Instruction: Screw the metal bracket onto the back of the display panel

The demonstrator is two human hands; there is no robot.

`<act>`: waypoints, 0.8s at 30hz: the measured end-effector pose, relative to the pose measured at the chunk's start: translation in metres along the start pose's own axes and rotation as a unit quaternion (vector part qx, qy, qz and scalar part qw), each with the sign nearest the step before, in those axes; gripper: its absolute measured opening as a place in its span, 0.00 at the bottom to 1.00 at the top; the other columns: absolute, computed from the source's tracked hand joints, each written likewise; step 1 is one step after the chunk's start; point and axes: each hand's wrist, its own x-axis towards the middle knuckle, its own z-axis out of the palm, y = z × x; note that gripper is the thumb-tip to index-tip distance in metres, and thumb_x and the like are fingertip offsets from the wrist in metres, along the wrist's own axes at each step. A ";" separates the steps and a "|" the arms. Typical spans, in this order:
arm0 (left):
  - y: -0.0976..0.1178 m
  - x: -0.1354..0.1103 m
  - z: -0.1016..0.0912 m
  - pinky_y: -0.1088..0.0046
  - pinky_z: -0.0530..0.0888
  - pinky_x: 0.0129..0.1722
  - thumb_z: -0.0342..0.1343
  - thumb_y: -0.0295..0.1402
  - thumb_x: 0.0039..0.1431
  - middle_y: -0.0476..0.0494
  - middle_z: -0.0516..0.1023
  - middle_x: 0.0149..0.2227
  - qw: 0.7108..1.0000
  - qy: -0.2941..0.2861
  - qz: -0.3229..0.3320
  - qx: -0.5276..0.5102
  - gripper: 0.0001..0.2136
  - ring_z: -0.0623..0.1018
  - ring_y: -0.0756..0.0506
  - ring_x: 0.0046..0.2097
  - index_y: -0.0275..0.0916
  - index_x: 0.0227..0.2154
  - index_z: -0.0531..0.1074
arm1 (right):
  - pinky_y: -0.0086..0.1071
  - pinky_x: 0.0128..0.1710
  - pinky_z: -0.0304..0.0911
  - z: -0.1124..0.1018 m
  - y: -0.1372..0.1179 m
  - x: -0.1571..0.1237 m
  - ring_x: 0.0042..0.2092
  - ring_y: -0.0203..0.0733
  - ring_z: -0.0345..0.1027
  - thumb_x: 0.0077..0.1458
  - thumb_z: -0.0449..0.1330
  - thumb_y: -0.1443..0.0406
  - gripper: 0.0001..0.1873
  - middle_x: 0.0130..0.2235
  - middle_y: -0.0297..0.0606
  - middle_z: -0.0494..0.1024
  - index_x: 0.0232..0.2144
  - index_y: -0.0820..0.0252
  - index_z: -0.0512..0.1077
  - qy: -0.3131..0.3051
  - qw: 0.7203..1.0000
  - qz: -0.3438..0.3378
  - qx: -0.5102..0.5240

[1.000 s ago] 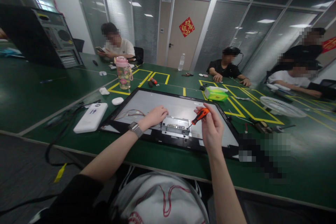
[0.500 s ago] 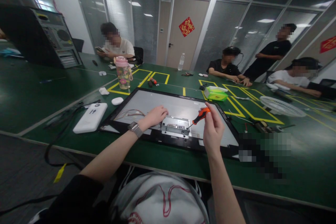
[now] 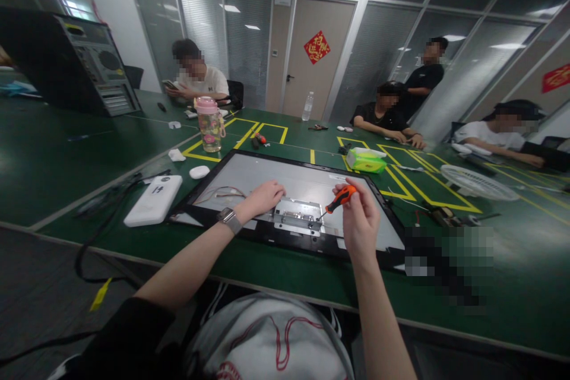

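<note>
A flat display panel [image 3: 294, 169] with a black frame lies on the green table, its silvery back facing up. Near its front edge sits a metal bracket [image 3: 289, 227] with a small circuit strip. My right hand [image 3: 363, 222] grips an orange and black screwdriver [image 3: 342, 197], tilted so its tip meets the bracket's right end. My left hand [image 3: 265, 195], with a watch on the wrist, rests on the panel at the bracket's left edge; its fingers lie stretched out and hold nothing. Thin wires [image 3: 220, 192] run over the panel to the left of that hand.
Left of the panel are a white power bank [image 3: 154, 200], a white case [image 3: 199, 172] and a pink-lidded bottle [image 3: 208, 124]. Behind it stands a green tissue pack [image 3: 366, 159]; a white fan grille [image 3: 478, 181] lies right. A computer tower [image 3: 89, 65] stands far left. Several people are around the table.
The fingers of my right hand have shifted around the screwdriver handle, while its tip stays at the bracket. My left hand has not moved. A standing person at the back has moved left.
</note>
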 end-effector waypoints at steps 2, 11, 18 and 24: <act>0.000 0.000 0.000 0.68 0.71 0.47 0.43 0.29 0.65 0.41 0.75 0.39 1.000 -0.001 -0.001 0.003 0.15 0.75 0.45 0.43 0.36 0.39 0.76 | 0.39 0.45 0.65 0.000 -0.001 0.000 0.41 0.41 0.72 0.58 0.58 0.60 0.12 0.39 0.40 0.76 0.42 0.56 0.75 -0.002 1.000 -0.002 0.008; 0.004 -0.001 -0.004 0.68 0.70 0.48 0.42 0.28 0.65 0.40 0.74 0.40 1.000 -0.007 -0.007 0.003 0.15 0.74 0.44 0.44 0.36 0.40 0.76 | 0.38 0.43 0.65 -0.003 0.003 -0.001 0.40 0.40 0.72 0.57 0.59 0.59 0.13 0.38 0.39 0.77 0.44 0.56 0.75 0.020 0.999 -0.005 -0.033; 0.005 -0.001 -0.004 0.68 0.70 0.47 0.42 0.28 0.64 0.40 0.74 0.39 1.000 -0.006 -0.010 0.003 0.15 0.74 0.44 0.43 0.35 0.39 0.76 | 0.39 0.45 0.63 -0.003 0.004 0.000 0.41 0.41 0.71 0.57 0.59 0.60 0.11 0.40 0.39 0.76 0.40 0.56 0.76 0.020 0.999 -0.006 -0.034; 0.003 -0.001 -0.002 0.68 0.70 0.47 0.42 0.28 0.64 0.40 0.74 0.39 1.000 -0.004 -0.014 0.002 0.15 0.74 0.44 0.43 0.36 0.39 0.76 | 0.34 0.37 0.63 -0.006 0.009 0.001 0.35 0.38 0.67 0.54 0.61 0.61 0.11 0.35 0.36 0.73 0.39 0.57 0.76 0.012 0.997 -0.020 -0.073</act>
